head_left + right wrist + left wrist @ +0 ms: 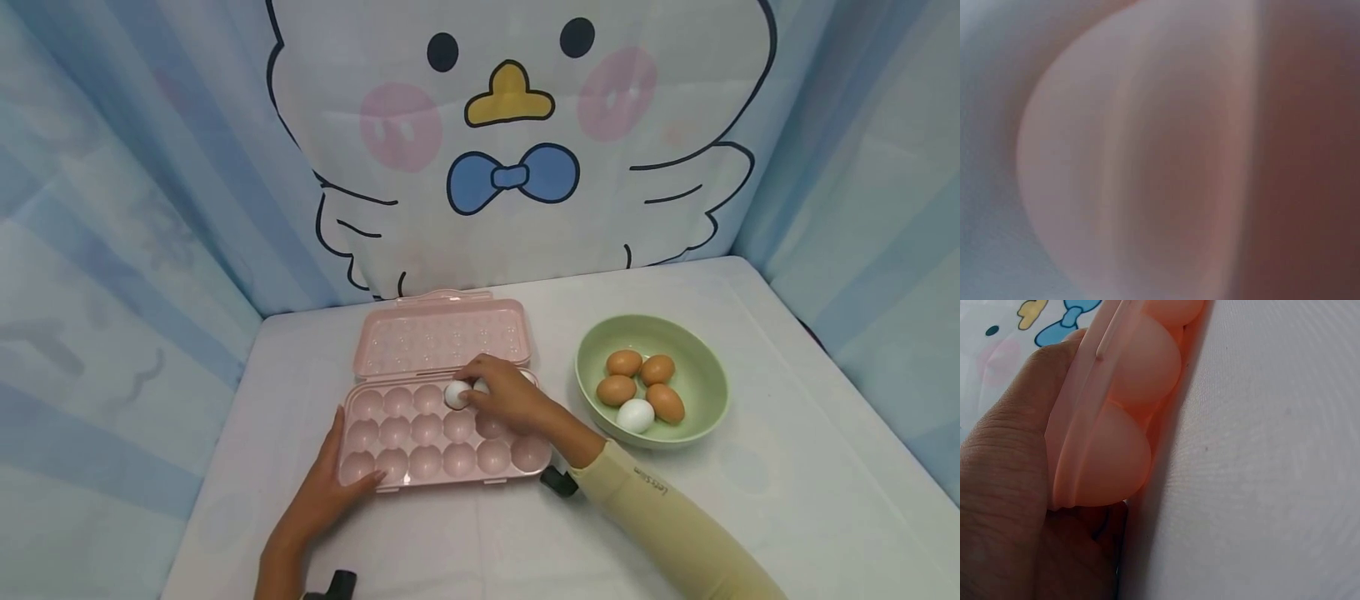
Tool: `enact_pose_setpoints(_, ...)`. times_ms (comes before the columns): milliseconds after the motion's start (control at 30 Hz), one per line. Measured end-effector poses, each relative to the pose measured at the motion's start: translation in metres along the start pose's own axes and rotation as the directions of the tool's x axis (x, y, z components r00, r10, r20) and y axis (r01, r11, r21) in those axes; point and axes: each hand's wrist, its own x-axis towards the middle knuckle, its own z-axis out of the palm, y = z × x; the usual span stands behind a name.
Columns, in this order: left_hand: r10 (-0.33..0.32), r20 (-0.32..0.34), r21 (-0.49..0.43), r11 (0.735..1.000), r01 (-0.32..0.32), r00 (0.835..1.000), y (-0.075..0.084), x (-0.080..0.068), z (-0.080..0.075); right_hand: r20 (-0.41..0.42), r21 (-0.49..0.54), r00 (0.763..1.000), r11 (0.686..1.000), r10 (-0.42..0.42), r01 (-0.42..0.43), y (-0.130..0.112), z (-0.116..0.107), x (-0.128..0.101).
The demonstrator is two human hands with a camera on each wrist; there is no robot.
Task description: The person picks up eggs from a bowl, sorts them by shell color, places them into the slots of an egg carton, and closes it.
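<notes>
A pink plastic egg carton point(440, 450) lies on the table with its lid point(442, 333) folded back. My left hand point(330, 479) grips the carton's front left corner; in the left wrist view the thumb point(1019, 400) lies along the rim and fingers curl below the cups. Over the back row, my right hand point(510, 396) pinches a white egg point(456, 395) at one of its cups. More white eggs point(482, 386) show in that row, partly hidden by the hand. The right wrist view is a blurred close-up of a rounded carton cup point(1072, 162).
To the right of the carton stands a light green bowl point(701, 392) with several brown eggs point(664, 403) and one white egg point(635, 415). A white cloth point(480, 542) covers the table. Blue curtains point(97, 292) and a cartoon-print backdrop point(510, 233) enclose it on the sides and back.
</notes>
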Motion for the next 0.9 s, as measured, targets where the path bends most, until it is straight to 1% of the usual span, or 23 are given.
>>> enact_pose_setpoints(267, 0.005, 0.003, 0.003, 1.000, -0.005, 1.000, -0.001, 0.001, 0.000, -0.026, 0.013, 1.000, 1.000, 0.013, -0.013, 0.000, -0.001, 0.000)
enact_pose_setpoints(500, 0.006, 0.002, 0.017, 1.000, -0.007, 1.000, -0.002, 0.001, 0.000, -0.049, 0.040, 0.999, 0.999, 0.024, -0.022, -0.001, -0.003, -0.004)
enact_pose_setpoints(633, 0.003, 0.001, 0.019, 1.000, -0.003, 1.000, -0.002, 0.001, 0.001, -0.057, 0.042, 0.998, 0.999, -0.001, 0.003, -0.004, -0.005, -0.006)
enact_pose_setpoints(700, 0.000, 0.004, 0.020, 1.000, 0.000, 1.000, -0.001, 0.001, 0.000, -0.063, 0.047, 0.998, 0.998, -0.030, 0.033, -0.005, -0.007, -0.007)
enact_pose_setpoints(800, -0.010, 0.012, 0.015, 1.000, 0.010, 1.000, 0.000, 0.000, 0.000, -0.072, 0.079, 0.994, 0.994, -0.076, 0.082, -0.009, -0.013, -0.010)
enact_pose_setpoints(900, -0.018, 0.022, 0.006, 1.000, 0.018, 1.000, 0.000, 0.000, -0.001, -0.086, 0.122, 0.991, 0.986, -0.105, 0.115, -0.013, -0.020, -0.015)
